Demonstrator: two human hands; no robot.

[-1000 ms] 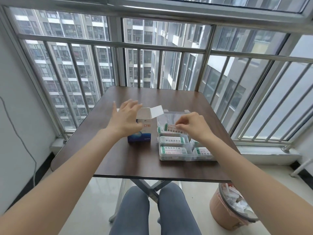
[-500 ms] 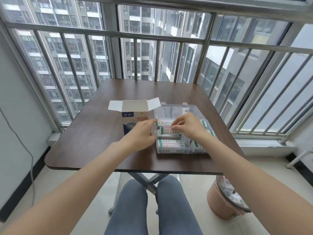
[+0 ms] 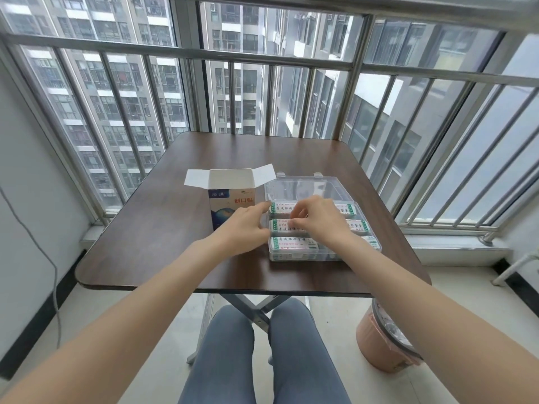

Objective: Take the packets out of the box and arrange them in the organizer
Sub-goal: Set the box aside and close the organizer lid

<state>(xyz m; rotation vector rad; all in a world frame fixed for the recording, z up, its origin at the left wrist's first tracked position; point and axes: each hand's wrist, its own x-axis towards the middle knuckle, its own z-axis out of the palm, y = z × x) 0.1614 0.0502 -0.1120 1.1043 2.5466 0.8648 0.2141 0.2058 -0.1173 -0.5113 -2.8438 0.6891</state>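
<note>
A person sat at a dark brown, square wooden desk (image 3: 175,228) with rounded corners on a balcony, seen from a head-worn camera looking down. Behind the desk stood a tall metal-barred window railing (image 3: 262,56) with grey apartment towers beyond it. The person's knees in blue-grey trousers (image 3: 262,354) showed under the near edge of the desk, between its crossed metal legs. On the floor to the right of the knees stood a round pink waste bin (image 3: 379,345) lined with a clear bag.

Near the middle of the desk stood an upright white and blue cardboard box (image 3: 230,199) with red lettering, its top flaps folded open. Just to its right, touching or nearly touching it, lay a clear rectangular plastic organizer (image 3: 303,255), its transparent lid tilted open at the far side. Inside it lay long white packets with green ends and printed text (image 3: 291,243), arranged in rows in a left column and a right column.

Both bare forearms reached forward from the bottom corners. The left hand (image 3: 245,225) lay in front of the box, its fingers (image 3: 262,207) extended and touching the left rim of the organizer, gripping nothing. The right hand (image 3: 318,220) hovered over the middle row, its fingers (image 3: 297,214) curled, pinching the edge of a packet there.
</note>
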